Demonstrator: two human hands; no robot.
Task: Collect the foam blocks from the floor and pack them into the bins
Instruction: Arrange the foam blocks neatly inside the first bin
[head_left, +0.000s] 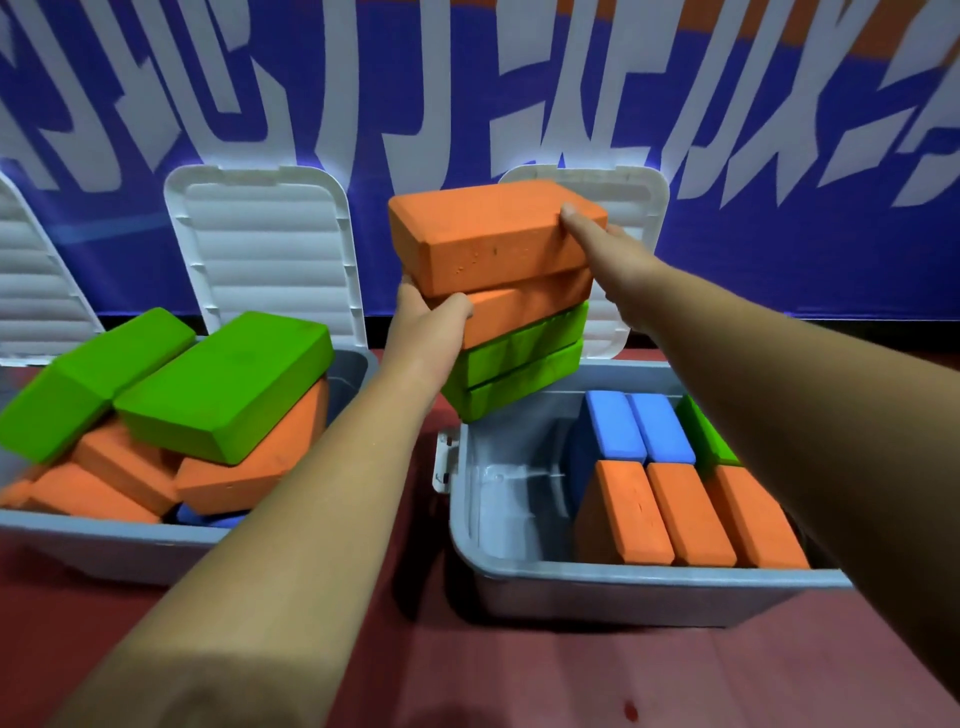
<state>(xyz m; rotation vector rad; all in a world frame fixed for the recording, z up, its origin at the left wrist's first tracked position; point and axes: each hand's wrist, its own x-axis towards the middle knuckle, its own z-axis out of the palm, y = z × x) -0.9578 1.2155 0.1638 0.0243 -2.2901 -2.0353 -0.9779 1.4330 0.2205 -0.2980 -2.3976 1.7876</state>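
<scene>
Both hands are on the load! Left hand (428, 322) curls thumb and fingers round the near left end of a four-high stack of foam blocks (514, 312), right hand (605, 249) clasps the far right corner, thumb planted on the top orange block (483, 234). Two orange above, two green stack blocks (519, 364) below, the whole pile tilted and held in the air at centre frame, its low end just above the back left corner of the right bin (623, 582).

Sweeping across from the left edge: a white ribbed far-left lid (31, 280) stands open. Next comes the left bin (104, 551), grey and heaped over its rim, two green top blocks (223, 384) lying across the pile, jumbled orange blocks (124, 467) beneath, a blue block (208, 517) just peeking out at the front. Its left lid (265, 249) stands up behind.

Over to the right bin: three upright orange blocks (685, 514) in a row at the front, two blue blocks (639, 431) behind them, one green block (704, 436) partly hidden by the right forearm, all packed toward its right side. The right lid (639, 208) leans back against the blue banner (779, 234). Red floor (519, 675) underneath.
</scene>
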